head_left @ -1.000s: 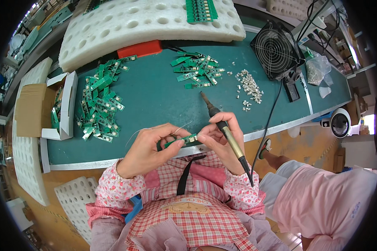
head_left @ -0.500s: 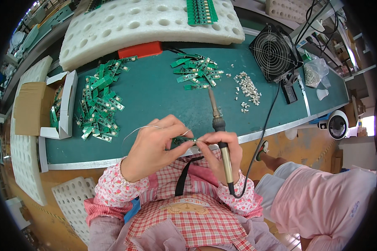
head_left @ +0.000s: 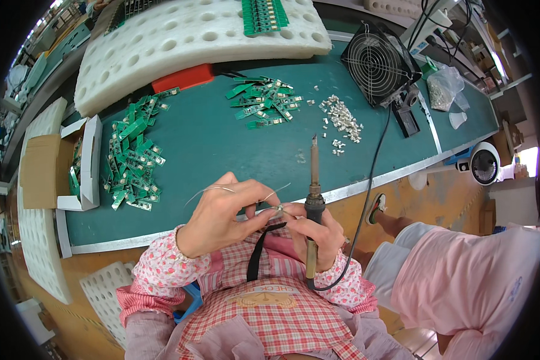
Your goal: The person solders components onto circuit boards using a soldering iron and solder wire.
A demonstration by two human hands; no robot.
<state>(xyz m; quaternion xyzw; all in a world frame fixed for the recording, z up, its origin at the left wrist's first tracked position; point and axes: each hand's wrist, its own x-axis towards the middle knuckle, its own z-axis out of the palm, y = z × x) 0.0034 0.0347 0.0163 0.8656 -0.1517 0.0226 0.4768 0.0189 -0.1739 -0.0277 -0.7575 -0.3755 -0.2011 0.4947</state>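
My left hand [head_left: 219, 210] is closed, with thin solder wire [head_left: 209, 189] running through it and its free end sticking up past the fingers. Its fingertips pinch a small circuit board, mostly hidden by the fingers; a small pale part [head_left: 279, 209] shows at its end. My right hand [head_left: 318, 237] grips a soldering iron [head_left: 314, 168], tip upward and away from the board. Thumb and forefinger of that hand meet the pale part beside my left fingertips. Both hands are at the table's near edge.
Green circuit boards lie in a left pile [head_left: 132, 156] and a middle pile [head_left: 264, 102]. Small whitish components [head_left: 342, 120] are scattered before a black fan [head_left: 375, 63]. A foam block [head_left: 192, 45] and red box [head_left: 183, 78] stand behind. A person in pink [head_left: 450, 282] is at right.
The iron has swung more upright, its tip lower. Both hands have turned the board, so less of it shows now. The view has shifted slightly.
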